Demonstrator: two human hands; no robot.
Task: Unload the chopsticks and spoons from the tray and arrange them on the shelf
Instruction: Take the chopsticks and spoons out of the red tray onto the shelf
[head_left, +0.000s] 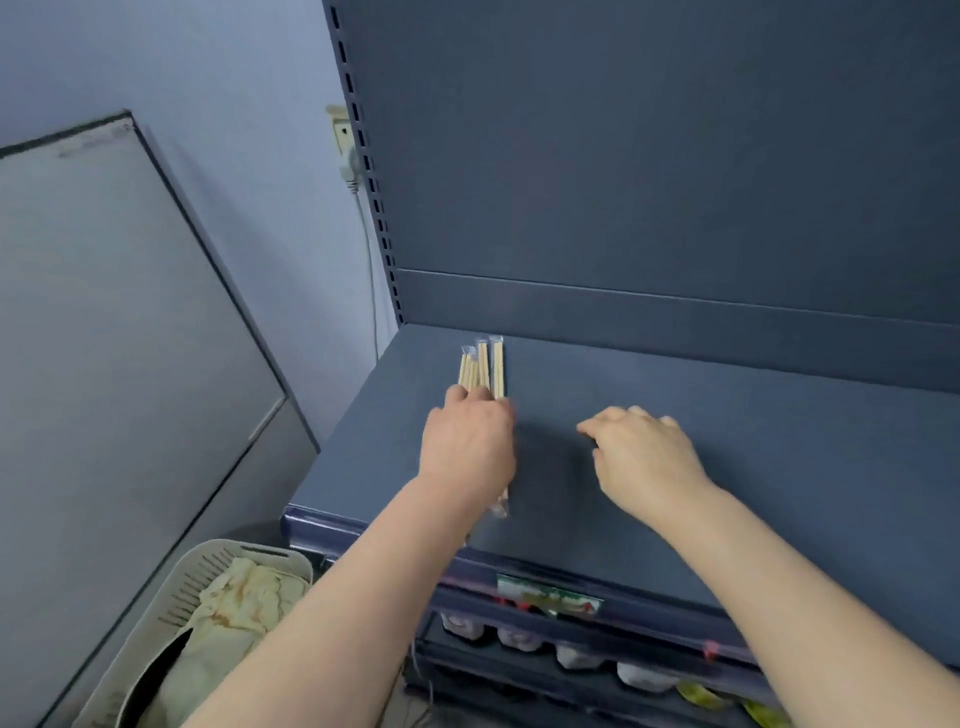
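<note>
Chopsticks (484, 366): on shelf (727, 441), near its 9 o'clock edge, tips toward 12.
Left hand (467, 441): flat on chopsticks, pressing down.
Right hand (644, 452): at 3 o'clock, over shelf, fingers loosely bent, holding nothing.

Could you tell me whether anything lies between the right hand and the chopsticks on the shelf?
Nothing visible does: only bare shelf separates the right hand from the chopsticks, though the left hand covers their middle.
</note>
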